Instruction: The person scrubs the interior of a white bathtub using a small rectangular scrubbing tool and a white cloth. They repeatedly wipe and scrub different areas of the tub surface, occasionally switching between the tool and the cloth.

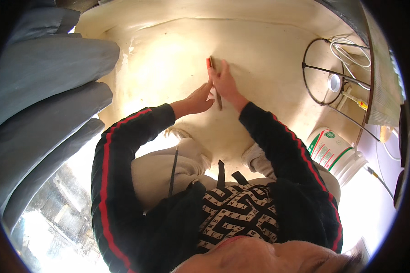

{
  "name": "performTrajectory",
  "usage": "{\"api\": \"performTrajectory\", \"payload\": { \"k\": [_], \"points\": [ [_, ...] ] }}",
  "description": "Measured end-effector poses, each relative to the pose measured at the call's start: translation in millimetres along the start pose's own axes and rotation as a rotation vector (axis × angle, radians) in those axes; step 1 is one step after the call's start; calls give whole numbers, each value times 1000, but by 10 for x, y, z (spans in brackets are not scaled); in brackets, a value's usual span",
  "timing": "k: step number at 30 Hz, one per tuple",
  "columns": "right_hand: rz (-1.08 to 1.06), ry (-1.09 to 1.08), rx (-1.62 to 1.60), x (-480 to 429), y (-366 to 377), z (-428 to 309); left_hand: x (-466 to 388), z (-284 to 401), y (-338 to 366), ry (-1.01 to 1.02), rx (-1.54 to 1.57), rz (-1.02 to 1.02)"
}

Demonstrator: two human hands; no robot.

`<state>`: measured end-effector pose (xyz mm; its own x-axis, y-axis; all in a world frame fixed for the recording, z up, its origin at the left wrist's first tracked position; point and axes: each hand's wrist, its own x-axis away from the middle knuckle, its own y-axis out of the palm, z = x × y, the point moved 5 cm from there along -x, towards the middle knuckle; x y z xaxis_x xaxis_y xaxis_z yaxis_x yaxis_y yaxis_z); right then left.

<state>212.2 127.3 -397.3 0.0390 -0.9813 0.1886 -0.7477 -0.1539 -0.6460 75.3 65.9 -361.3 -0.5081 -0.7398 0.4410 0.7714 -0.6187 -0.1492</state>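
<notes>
A thin brown strip, of material I cannot make out, stands out against the cream-coloured surface. My right hand lies over its middle, with fingers around it and some blur at the fingertips. From the left, my left hand meets the strip and the right hand; its thumb is apart from its fingers. Whether the left hand grips the strip is hidden where the hands overlap. The strip's upper end shows beside the fingertips, and its lower end sticks out below the hands.
Grey padded rolls line the left side. At right are a round black metal frame, a coiled white cable, a small silver-white round object and a white plastic bucket with green and red print. My legs are folded below the hands.
</notes>
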Motion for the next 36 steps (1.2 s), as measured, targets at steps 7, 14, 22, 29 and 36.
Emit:
{"api": "performTrajectory", "payload": {
  "k": [7, 14, 22, 29, 36],
  "points": [
    [-253, -405, 372, 273, 267, -520, 197, -417, -677, -174, -410, 217],
    [-270, -591, 574, 782, 193, -451, 540, -553, -1471, -267, -781, 533],
    [185, -286, 702, -293, -1183, 745, 569, -975, -1773, -393, -849, 230],
    [210, -38, 572, -450, -1109, 703, 396, -1070, -1857, -415, -913, 62],
    [-146, -718, 346, 670, 1055, -870, 488, -1042, -1907, -455, -879, 99]
  ]
}}
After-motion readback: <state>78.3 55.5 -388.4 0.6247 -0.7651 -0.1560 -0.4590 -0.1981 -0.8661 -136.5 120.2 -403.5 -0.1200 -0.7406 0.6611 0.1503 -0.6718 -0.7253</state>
